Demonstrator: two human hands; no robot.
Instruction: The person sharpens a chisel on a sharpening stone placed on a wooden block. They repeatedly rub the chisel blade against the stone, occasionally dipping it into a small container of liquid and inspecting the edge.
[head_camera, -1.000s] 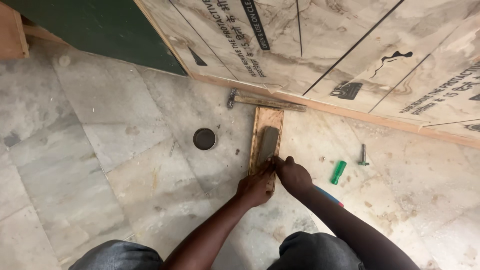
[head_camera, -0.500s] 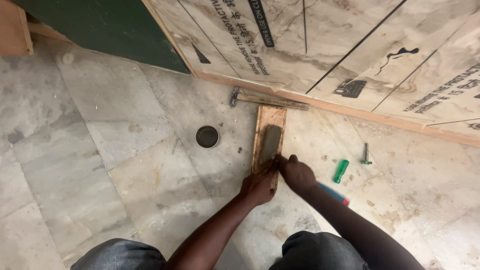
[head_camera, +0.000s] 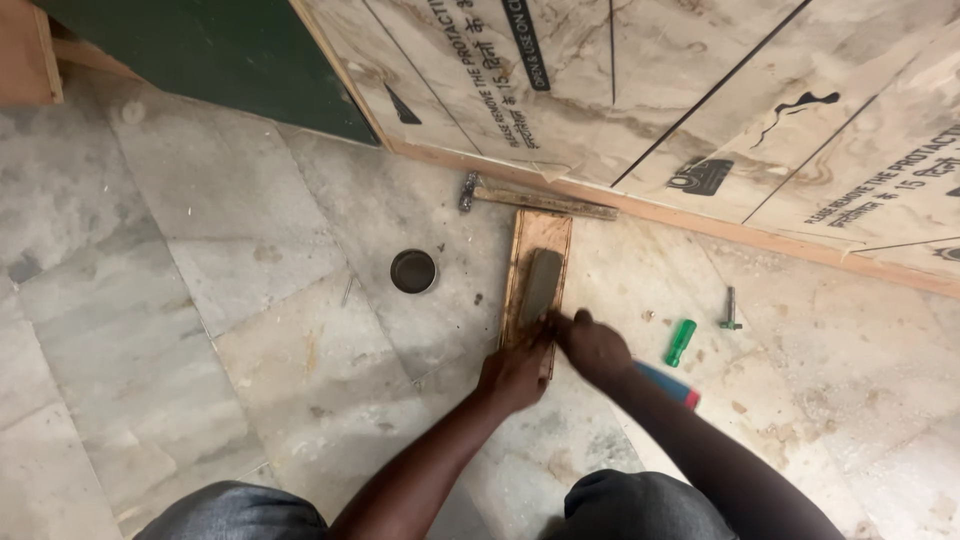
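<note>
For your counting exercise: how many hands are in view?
2. The left hand is at the wooden board's near end; the right hand is beside it, right of the dark stone.

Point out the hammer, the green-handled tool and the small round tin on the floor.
hammer (head_camera: 540, 200), head view, middle of its handle.
green-handled tool (head_camera: 681, 342), head view, middle of the green handle.
round tin (head_camera: 413, 271), head view, its centre.
</note>
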